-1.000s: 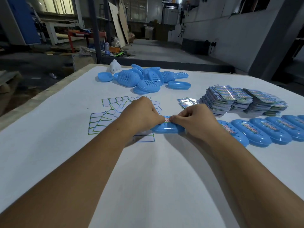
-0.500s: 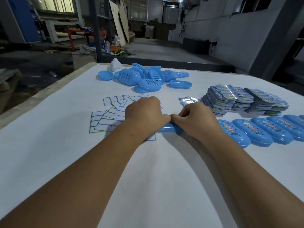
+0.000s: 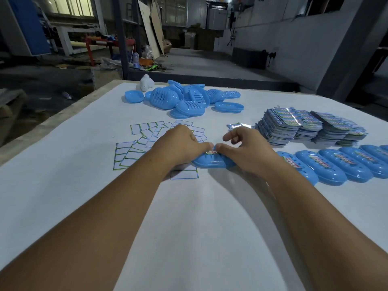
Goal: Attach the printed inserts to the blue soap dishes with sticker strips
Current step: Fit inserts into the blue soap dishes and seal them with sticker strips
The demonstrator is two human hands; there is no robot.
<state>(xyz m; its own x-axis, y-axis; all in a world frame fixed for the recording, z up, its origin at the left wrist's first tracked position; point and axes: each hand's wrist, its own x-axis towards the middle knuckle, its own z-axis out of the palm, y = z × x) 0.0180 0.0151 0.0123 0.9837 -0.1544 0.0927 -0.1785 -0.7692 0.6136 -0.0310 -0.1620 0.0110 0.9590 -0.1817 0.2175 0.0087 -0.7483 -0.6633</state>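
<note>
An insert is being pinched onto a soap dish by left hand and right hand mid-tabletop; finished dishes are lined up right, a bare pile is left

White-covered table with bare edge strip at far left. Far centre: heap of blue soap dishes, a white rounded object touching its left side. Mid-left: fanned sticker sheets, green-edged, overlapping; 1 sheet lies nearer, apart. Centre: 1 soap dish flat on the surface. Right: stacks of printed inserts, 1 loose insert just left of them. Near right: row of finished dishes, side by side, each bearing an insert.
</note>
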